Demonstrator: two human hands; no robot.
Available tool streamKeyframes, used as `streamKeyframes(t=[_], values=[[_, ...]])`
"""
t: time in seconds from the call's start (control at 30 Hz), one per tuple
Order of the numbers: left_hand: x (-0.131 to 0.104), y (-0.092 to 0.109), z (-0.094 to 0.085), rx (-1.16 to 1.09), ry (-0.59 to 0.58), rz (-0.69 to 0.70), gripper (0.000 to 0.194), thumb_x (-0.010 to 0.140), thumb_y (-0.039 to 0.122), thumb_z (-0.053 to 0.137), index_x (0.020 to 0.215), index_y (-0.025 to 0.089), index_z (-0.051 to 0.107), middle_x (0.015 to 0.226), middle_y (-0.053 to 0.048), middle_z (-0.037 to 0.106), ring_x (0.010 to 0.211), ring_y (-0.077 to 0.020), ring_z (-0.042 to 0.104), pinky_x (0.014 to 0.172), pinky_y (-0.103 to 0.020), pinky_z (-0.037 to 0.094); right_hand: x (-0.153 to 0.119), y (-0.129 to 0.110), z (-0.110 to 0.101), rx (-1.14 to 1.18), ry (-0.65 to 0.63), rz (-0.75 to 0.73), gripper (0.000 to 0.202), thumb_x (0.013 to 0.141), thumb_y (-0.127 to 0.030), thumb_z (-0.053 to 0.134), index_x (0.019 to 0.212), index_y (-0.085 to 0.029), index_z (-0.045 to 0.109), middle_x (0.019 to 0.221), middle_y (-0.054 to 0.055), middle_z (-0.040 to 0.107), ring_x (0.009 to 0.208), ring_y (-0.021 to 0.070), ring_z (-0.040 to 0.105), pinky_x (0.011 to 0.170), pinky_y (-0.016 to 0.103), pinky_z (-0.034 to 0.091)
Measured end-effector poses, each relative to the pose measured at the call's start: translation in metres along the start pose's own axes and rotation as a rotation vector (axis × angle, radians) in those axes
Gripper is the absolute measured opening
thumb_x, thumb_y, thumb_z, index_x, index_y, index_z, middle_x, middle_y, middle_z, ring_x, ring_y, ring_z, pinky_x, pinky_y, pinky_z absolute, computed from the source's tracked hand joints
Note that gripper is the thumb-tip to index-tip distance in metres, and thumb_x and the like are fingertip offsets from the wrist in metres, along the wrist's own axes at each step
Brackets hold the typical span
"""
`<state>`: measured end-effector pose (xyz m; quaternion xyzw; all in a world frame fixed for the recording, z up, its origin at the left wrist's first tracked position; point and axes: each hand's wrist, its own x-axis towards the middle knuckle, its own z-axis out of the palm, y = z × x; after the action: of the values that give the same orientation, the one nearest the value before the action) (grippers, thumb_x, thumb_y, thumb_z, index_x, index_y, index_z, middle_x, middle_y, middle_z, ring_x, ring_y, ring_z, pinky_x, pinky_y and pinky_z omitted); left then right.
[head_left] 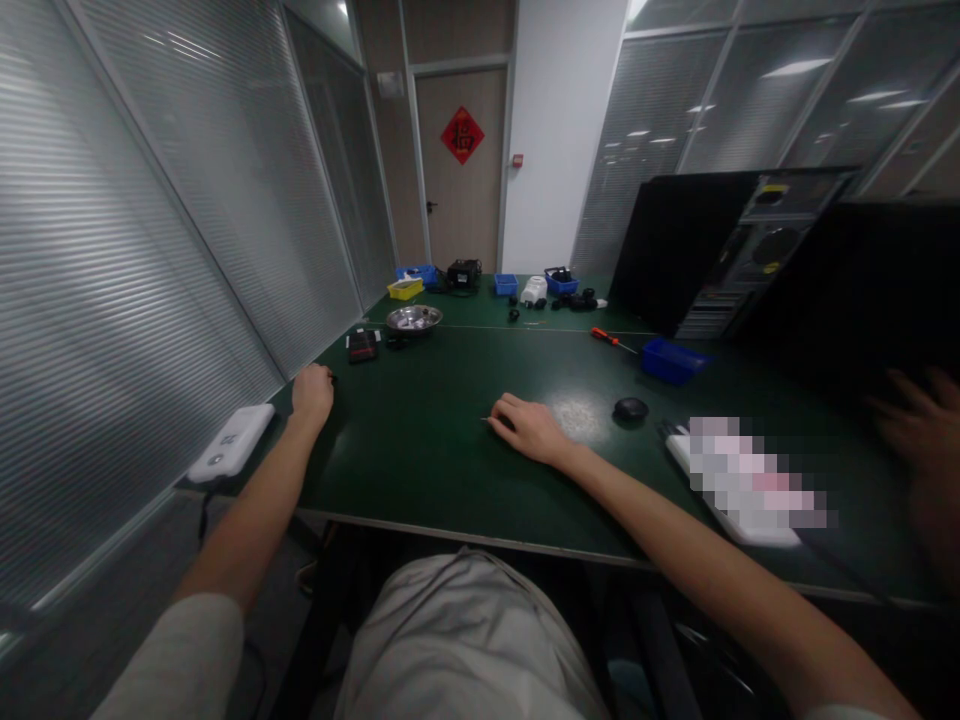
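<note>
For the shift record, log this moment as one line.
left hand: curled, small dark item beside it | right hand: curled, thin item showing | grips: unclear | farther out: screwdriver, blue tray, metal bowl

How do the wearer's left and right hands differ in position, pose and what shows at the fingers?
The left hand is by the green table's left edge; the right hand is near its middle.
The left hand points mostly away from the wearer; the right hand points leftward.
A small dark thing shows beside the left hand's fingers; a thin thing juts from the right hand's.
Both hands are bare, with fingers curled.
</note>
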<state>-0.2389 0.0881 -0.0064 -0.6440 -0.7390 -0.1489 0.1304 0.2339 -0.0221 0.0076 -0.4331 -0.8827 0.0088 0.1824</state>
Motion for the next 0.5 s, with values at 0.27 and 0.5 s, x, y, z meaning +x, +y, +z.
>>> streamKeyframes(t=[0.27,0.5], values=[[-0.0032,0.0079,-0.0049,0.013,-0.014,-0.041,0.035,0.093,0.019,0.043,0.109,0.009,0.073,0.114,-0.021,0.065,0.105,-0.0335,0.062,0.089,-0.043,0.051,-0.0002,-0.0003,-0.0002,0.000,0.001,-0.007,0.022,0.106,-0.039,0.047,0.108,-0.022,0.061,0.107,0.004,0.063,0.080,0.0146,0.059,0.066,0.026,0.037],[-0.0015,0.0023,-0.0053,-0.121,0.004,-0.130,0.032,0.092,0.020,0.050,0.111,0.013,0.074,0.119,-0.018,0.067,0.111,-0.0333,0.062,0.095,-0.043,0.050,-0.0003,0.0002,0.0003,-0.014,0.003,0.000,0.022,0.106,-0.039,0.049,0.107,-0.022,0.062,0.105,0.003,0.063,0.080,0.0147,0.060,0.065,0.026,0.036]])
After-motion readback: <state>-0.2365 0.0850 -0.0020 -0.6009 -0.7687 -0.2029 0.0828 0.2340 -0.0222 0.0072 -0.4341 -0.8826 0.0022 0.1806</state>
